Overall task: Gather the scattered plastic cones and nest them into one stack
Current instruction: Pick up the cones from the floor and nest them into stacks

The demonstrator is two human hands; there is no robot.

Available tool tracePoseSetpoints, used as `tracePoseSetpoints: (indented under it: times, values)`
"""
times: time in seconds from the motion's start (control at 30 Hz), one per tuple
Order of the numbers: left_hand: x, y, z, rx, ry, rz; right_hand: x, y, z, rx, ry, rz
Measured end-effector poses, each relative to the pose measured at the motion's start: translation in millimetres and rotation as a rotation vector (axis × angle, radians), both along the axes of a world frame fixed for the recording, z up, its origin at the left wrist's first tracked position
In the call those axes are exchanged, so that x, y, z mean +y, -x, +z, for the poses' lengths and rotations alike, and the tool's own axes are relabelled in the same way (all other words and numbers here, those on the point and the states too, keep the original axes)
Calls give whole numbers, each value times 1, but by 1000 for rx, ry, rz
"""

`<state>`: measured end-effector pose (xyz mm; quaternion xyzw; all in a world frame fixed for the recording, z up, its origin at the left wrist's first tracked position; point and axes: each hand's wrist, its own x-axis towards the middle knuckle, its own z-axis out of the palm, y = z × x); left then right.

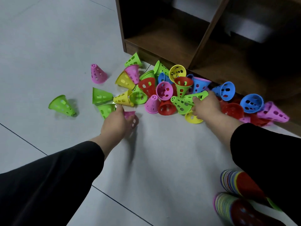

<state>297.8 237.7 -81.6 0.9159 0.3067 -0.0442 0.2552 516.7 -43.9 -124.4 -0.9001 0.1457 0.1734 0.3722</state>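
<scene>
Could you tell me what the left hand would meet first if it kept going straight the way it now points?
Most likely the yellow perforated plastic cone lying on its side just past the fingers of the left hand, which already holds a pink perforated plastic cone. Depth is unclear, so the neighbouring green cone might be touched first.

Pale tiled floor (pixel 48 38) bears scattered plastic cones (pixel 164 90) and nested stacks (pixel 236 193).

L hand (pixel 116 123): we're reaching fwd, palm down, fingers curling round sth pink | R hand (pixel 206 106): we're stretching further out, fingers pinching sth green | both arms extending, dark sleeves at forearms
</scene>
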Motion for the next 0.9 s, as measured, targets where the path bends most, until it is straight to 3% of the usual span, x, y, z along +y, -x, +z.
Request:
tracePoseSetpoints:
  times: [0.13, 0.3, 0.6, 0.8, 0.9]
  values:
    - [-6, 9, 5, -147, -6, -14, 32, 48, 83, 55, -94, -27]
    - [-22, 17, 22, -301, 72, 43, 30, 64, 102, 82, -265, -156]
    - [-77, 18, 64, -452, 417, 94, -15, 91, 172, 353, -495, -232]
    - [-136, 30, 90, -456, 685, -81, -84, 134, 226, 115, -773, -285]
    - [-172, 42, 96, -320, 626, -301, -136, 167, 242, 27, -654, -130]
